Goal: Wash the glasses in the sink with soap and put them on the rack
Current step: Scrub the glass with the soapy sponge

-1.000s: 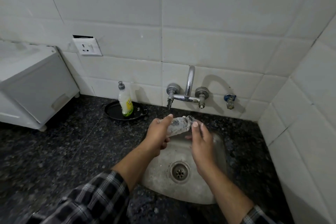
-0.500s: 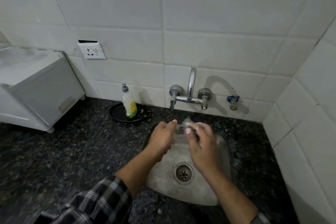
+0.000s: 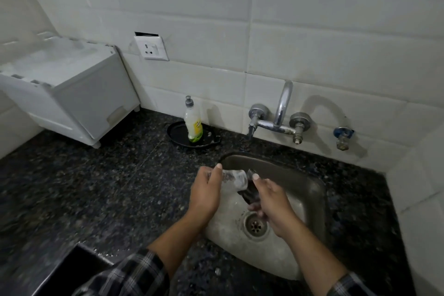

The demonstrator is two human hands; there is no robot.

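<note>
1. We see the glass (image 3: 234,179) lying on its side in the middle of the frame, over the upper left edge of the sink (image 3: 312,182). It is up in the air, not resting on anything.
2. Its long way runs left to right, from the left hand (image 3: 206,192) toward the right hand (image 3: 274,202).
3. The left hand has its fingers wrapped round the left end of the glass, so that hand carries it.
4. The right hand is curled round a dark thing (image 3: 251,190) just beside the other end of the glass. We cannot tell if it is a second glass or a scrubber.
5. The white box (image 3: 60,84) in the upper left of the frame has slots on top. We think it is the rack, and the left hand is the nearer one to it.
6. Now we count: one glass we are sure of, one dark thing, two hands, one sink, one tap (image 3: 276,118) and one soap bottle (image 3: 193,122) (it stands on one black tray (image 3: 175,132), well apart from the hands).
</note>
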